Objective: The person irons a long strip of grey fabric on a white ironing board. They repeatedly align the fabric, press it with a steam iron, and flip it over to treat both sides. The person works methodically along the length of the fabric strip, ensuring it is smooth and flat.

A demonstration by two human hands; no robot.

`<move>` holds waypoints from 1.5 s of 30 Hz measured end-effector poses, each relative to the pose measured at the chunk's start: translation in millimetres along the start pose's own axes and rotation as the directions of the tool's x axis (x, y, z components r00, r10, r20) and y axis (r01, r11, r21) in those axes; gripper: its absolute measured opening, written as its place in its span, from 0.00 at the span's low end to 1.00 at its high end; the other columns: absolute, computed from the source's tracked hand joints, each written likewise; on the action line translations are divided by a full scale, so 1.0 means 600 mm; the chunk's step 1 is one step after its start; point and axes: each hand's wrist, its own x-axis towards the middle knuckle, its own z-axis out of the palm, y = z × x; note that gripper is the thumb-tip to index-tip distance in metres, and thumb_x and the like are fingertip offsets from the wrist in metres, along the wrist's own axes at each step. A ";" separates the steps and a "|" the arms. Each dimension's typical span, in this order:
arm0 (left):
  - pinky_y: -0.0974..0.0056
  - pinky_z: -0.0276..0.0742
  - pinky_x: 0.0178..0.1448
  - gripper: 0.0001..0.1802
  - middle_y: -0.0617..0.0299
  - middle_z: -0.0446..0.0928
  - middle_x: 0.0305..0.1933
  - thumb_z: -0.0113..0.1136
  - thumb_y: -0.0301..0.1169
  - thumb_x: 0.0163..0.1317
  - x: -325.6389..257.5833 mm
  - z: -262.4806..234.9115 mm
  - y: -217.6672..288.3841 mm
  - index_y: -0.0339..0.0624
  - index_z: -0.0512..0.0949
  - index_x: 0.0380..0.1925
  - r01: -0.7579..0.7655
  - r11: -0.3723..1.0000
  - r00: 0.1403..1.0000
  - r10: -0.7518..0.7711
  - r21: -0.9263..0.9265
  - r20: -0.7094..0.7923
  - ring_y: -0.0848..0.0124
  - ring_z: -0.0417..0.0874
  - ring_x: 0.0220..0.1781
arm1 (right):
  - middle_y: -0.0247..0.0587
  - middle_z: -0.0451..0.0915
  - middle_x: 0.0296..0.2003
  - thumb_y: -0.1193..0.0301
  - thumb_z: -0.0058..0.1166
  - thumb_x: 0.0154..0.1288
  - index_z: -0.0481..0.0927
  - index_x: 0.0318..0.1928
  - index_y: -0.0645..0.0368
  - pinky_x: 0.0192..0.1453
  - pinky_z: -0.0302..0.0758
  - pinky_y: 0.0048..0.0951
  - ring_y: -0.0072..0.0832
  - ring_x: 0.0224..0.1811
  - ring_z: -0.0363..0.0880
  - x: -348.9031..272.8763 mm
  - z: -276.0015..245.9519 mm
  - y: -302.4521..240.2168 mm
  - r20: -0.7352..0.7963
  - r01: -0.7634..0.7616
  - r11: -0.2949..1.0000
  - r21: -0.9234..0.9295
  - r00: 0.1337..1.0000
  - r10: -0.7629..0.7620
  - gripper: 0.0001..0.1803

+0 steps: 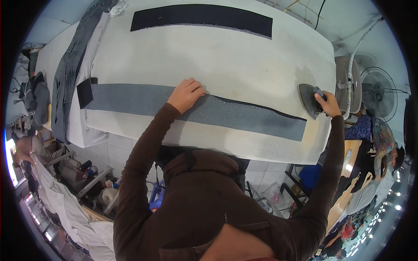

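Note:
A long grey-blue strip of denim (257, 119) lies across the near part of the white padded table, its dark edge folded over along the far side on the right. My left hand (188, 95) rests on the middle of that strip, fingers bent and pressed together at its far edge. Whatever the fingertips pinch there is hidden. At the table's right end my right hand (328, 104) grips the handle of an iron (308, 101), which is just beyond the strip's right end. A small dark square of cloth (85, 93) covers the strip's left end.
The white table (209, 58) also bears a black curved cloth piece (202, 17) at its far side. Dark denim (69, 69) hangs over the left end. A grey plastic container (348, 82) and a fan (379, 93) stand at right. Other people work at the lower right.

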 end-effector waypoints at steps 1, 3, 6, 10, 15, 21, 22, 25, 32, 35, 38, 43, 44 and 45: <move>0.54 0.81 0.57 0.10 0.63 0.82 0.49 0.74 0.28 0.68 -0.001 0.001 0.003 0.45 0.85 0.47 -0.006 1.000 1.000 0.006 0.012 -0.013 0.59 0.83 0.53 | 0.51 0.84 0.30 0.46 0.67 0.81 0.87 0.47 0.71 0.44 0.78 0.41 0.30 0.35 0.81 -0.005 -0.001 -0.028 -0.010 0.082 0.996 0.046 0.997 -0.082 0.32; 0.54 0.82 0.58 0.10 0.62 0.82 0.49 0.73 0.27 0.68 -0.002 -0.001 0.006 0.44 0.85 0.47 0.010 1.000 1.000 -0.010 0.030 0.002 0.59 0.83 0.53 | 0.50 0.83 0.28 0.48 0.65 0.83 0.86 0.46 0.71 0.42 0.78 0.40 0.29 0.33 0.80 -0.023 -0.004 -0.096 -0.017 0.138 0.985 0.099 0.990 -0.137 0.30; 0.54 0.83 0.59 0.11 0.61 0.82 0.50 0.71 0.26 0.67 -0.004 -0.007 0.006 0.43 0.85 0.49 -0.012 0.999 0.998 0.010 0.042 0.056 0.59 0.83 0.54 | 0.47 0.83 0.26 0.49 0.64 0.85 0.87 0.46 0.69 0.38 0.78 0.38 0.28 0.29 0.80 -0.047 0.031 -0.224 -0.077 0.291 0.916 0.276 0.957 -0.281 0.29; 0.54 0.84 0.60 0.15 0.60 0.82 0.52 0.69 0.25 0.64 -0.014 -0.009 0.007 0.42 0.85 0.51 -0.095 0.986 0.992 0.082 0.137 0.101 0.59 0.83 0.55 | 0.56 0.87 0.28 0.39 0.61 0.81 0.90 0.44 0.65 0.38 0.83 0.48 0.55 0.29 0.90 -0.064 0.118 -0.389 0.003 0.362 0.916 0.173 0.930 -0.368 0.35; 0.53 0.86 0.59 0.17 0.58 0.82 0.53 0.68 0.26 0.63 -0.038 -0.014 -0.002 0.40 0.84 0.52 -0.191 0.971 0.981 0.186 0.143 0.046 0.57 0.84 0.55 | 0.52 0.84 0.23 0.36 0.65 0.76 0.85 0.36 0.62 0.35 0.83 0.51 0.56 0.27 0.87 -0.098 0.205 -0.486 0.012 0.483 0.875 0.031 0.875 -0.483 0.36; 0.56 0.86 0.56 0.16 0.58 0.81 0.50 0.68 0.27 0.61 -0.046 -0.025 -0.029 0.38 0.84 0.50 -0.276 0.942 0.961 0.272 0.191 0.048 0.59 0.83 0.51 | 0.51 0.83 0.21 0.37 0.68 0.75 0.82 0.33 0.60 0.30 0.82 0.51 0.54 0.24 0.86 -0.100 0.242 -0.483 -0.096 0.502 0.862 -0.074 0.856 -0.507 0.35; 0.57 0.86 0.55 0.16 0.59 0.80 0.48 0.68 0.27 0.60 -0.044 -0.026 -0.033 0.38 0.84 0.49 -0.304 0.929 0.952 0.299 0.211 0.057 0.60 0.83 0.50 | 0.51 0.83 0.21 0.37 0.68 0.75 0.82 0.33 0.60 0.29 0.82 0.51 0.54 0.24 0.86 -0.099 0.245 -0.481 -0.104 0.494 0.865 -0.085 0.860 -0.500 0.35; 0.57 0.86 0.55 0.16 0.58 0.80 0.48 0.68 0.28 0.60 -0.045 -0.036 -0.042 0.37 0.84 0.49 -0.337 0.914 0.942 0.331 0.227 0.064 0.60 0.83 0.49 | 0.50 0.82 0.20 0.37 0.68 0.75 0.82 0.32 0.60 0.29 0.82 0.50 0.54 0.23 0.86 -0.097 0.252 -0.480 -0.128 0.498 0.861 -0.101 0.852 -0.508 0.35; 0.56 0.87 0.56 0.19 0.56 0.81 0.50 0.68 0.27 0.60 -0.045 -0.042 -0.043 0.33 0.85 0.52 -0.363 0.906 0.932 0.348 0.216 0.107 0.59 0.85 0.52 | 0.50 0.82 0.19 0.37 0.68 0.75 0.82 0.32 0.60 0.27 0.82 0.50 0.54 0.22 0.85 -0.096 0.258 -0.495 -0.122 0.515 0.854 -0.079 0.845 -0.521 0.35; 0.55 0.87 0.57 0.19 0.55 0.82 0.51 0.68 0.27 0.61 -0.047 -0.041 -0.042 0.34 0.84 0.52 -0.358 0.907 0.934 0.348 0.220 0.087 0.58 0.85 0.53 | 0.50 0.81 0.19 0.37 0.68 0.74 0.83 0.32 0.60 0.28 0.82 0.50 0.53 0.22 0.85 -0.094 0.258 -0.506 -0.114 0.524 0.847 -0.092 0.839 -0.532 0.35; 0.56 0.86 0.59 0.18 0.55 0.82 0.52 0.67 0.28 0.61 -0.048 -0.043 -0.041 0.34 0.84 0.52 -0.348 0.908 0.938 0.336 0.235 0.089 0.58 0.84 0.53 | 0.50 0.81 0.18 0.36 0.68 0.74 0.83 0.32 0.60 0.28 0.82 0.50 0.53 0.22 0.86 -0.093 0.259 -0.515 -0.108 0.539 0.837 -0.094 0.830 -0.547 0.35; 0.56 0.86 0.60 0.19 0.55 0.82 0.54 0.67 0.28 0.61 -0.049 -0.044 -0.036 0.34 0.84 0.52 -0.334 0.902 0.943 0.320 0.274 0.095 0.59 0.84 0.54 | 0.50 0.81 0.18 0.36 0.68 0.74 0.82 0.32 0.60 0.29 0.82 0.50 0.53 0.22 0.85 -0.095 0.262 -0.526 -0.077 0.523 0.846 -0.104 0.844 -0.531 0.36; 0.57 0.85 0.60 0.19 0.55 0.82 0.54 0.67 0.28 0.61 -0.049 -0.043 -0.037 0.34 0.84 0.52 -0.338 0.902 0.941 0.325 0.269 0.092 0.59 0.84 0.54 | 0.50 0.81 0.18 0.36 0.68 0.73 0.82 0.32 0.60 0.29 0.83 0.50 0.53 0.22 0.85 -0.096 0.262 -0.527 -0.078 0.523 0.846 -0.107 0.843 -0.532 0.36; 0.57 0.85 0.60 0.19 0.55 0.82 0.55 0.67 0.29 0.61 -0.049 -0.043 -0.038 0.34 0.84 0.53 -0.343 0.900 0.939 0.330 0.268 0.095 0.59 0.84 0.54 | 0.50 0.81 0.18 0.36 0.69 0.73 0.82 0.31 0.60 0.29 0.82 0.50 0.53 0.22 0.85 -0.096 0.261 -0.529 -0.078 0.524 0.845 -0.105 0.843 -0.533 0.36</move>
